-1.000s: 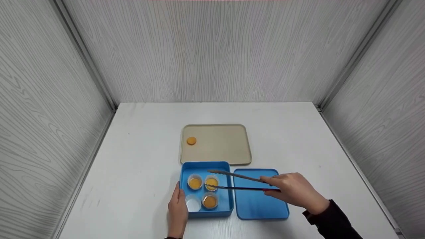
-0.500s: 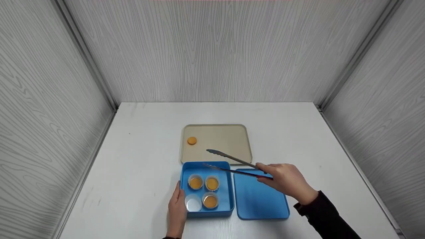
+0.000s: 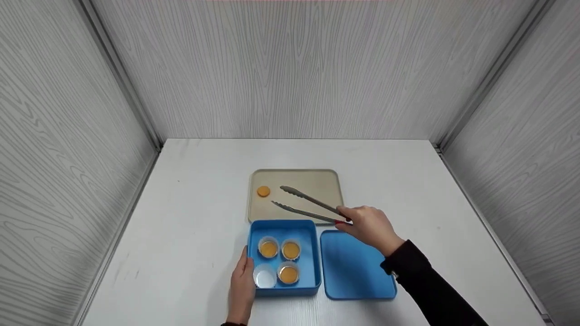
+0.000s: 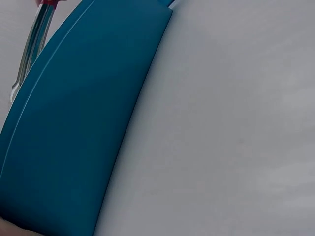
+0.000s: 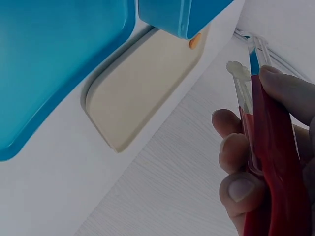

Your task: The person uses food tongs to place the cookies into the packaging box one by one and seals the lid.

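Observation:
My right hand (image 3: 371, 227) grips metal tongs (image 3: 312, 202) whose red handle (image 5: 273, 157) shows in the right wrist view. The tongs' arms are spread, with nothing between the tips, over the beige tray (image 3: 326, 181). An orange disc (image 3: 263, 191) lies on the tray, just left of the tips. My left hand (image 3: 241, 285) rests with straight fingers along the left wall of a blue box (image 3: 308, 271). Inside stand clear cups; several hold orange discs (image 3: 268, 248), while the cup (image 3: 264, 276) at the front left holds none. Only a sliver of the left hand shows in the left wrist view.
A flat blue lid (image 3: 358, 276) lies right of the box, beneath my right forearm. The tray sits directly behind the box. Grey wood-grain panels (image 3: 290, 68) enclose the white table (image 3: 181, 226) at the back and both sides.
My right hand has carried the spread tongs from over the box away from me and slightly left, to over the tray. The left hand and the box have stayed put.

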{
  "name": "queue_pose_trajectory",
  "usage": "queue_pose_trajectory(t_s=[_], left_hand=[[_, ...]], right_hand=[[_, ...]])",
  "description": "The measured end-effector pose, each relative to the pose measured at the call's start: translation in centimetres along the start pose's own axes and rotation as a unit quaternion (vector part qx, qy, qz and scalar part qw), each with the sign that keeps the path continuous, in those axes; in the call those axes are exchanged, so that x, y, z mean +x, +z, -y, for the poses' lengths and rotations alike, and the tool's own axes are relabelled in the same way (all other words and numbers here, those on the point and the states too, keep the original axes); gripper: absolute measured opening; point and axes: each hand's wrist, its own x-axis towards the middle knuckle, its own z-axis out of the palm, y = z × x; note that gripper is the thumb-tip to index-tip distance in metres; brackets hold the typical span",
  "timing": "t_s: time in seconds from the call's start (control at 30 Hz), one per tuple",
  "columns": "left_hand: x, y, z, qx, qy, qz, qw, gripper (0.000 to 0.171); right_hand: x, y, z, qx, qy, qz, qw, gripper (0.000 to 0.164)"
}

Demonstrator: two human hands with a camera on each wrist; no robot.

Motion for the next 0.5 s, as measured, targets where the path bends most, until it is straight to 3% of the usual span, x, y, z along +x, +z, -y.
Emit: queue_pose_trajectory(t_s=[0.13, 0.5], left_hand=[[0.1, 0.1, -0.1, -0.003, 0.003, -0.003, 1.0000, 0.058], [0.2, 0.2, -0.1, -0.005, -0.010, -0.006, 0.9999, 0.058]], right_hand=[[1.5, 1.4, -0.3, 0.010, 0.017, 0.013, 1.000, 0.019], [4.6, 4.0, -0.2, 0.048, 0.075, 0.076, 0.993, 0.014]])
